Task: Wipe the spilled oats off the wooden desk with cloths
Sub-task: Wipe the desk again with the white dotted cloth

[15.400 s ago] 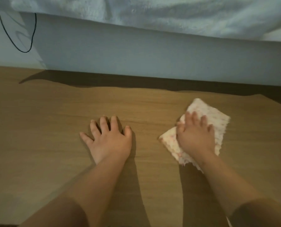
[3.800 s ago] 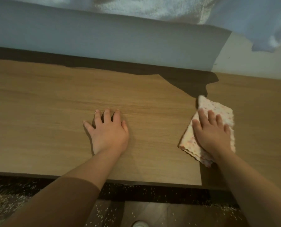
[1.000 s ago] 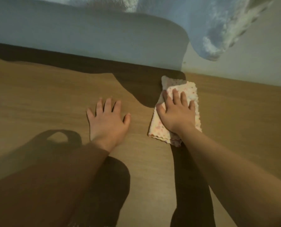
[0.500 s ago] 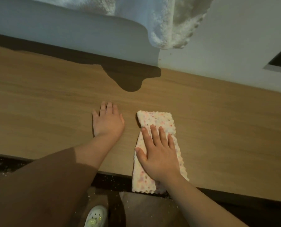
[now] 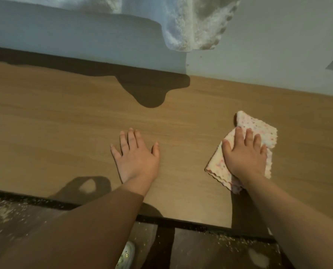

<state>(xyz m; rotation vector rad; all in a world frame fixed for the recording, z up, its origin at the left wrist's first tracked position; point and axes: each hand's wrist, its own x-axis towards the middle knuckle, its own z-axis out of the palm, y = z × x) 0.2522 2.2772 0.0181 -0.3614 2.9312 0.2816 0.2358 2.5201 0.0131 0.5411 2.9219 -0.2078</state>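
while the left hand [image 5: 136, 158] is lying flat, fingers spread, on the smooth wooden desk [image 5: 64, 123], the right hand [image 5: 243, 158] is pressing straight fingers onto a folded, speckled, scallop-edged cloth [image 5: 258, 129]

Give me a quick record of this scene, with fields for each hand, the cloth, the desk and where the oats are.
desk: wooden, no oats visible on its top
cloth: pale, spotted, lying on the desk
left hand: flat on the desk, fingers spread, holding nothing
right hand: pressing flat on the cloth
oats: scattered on the floor below the desk's front edge
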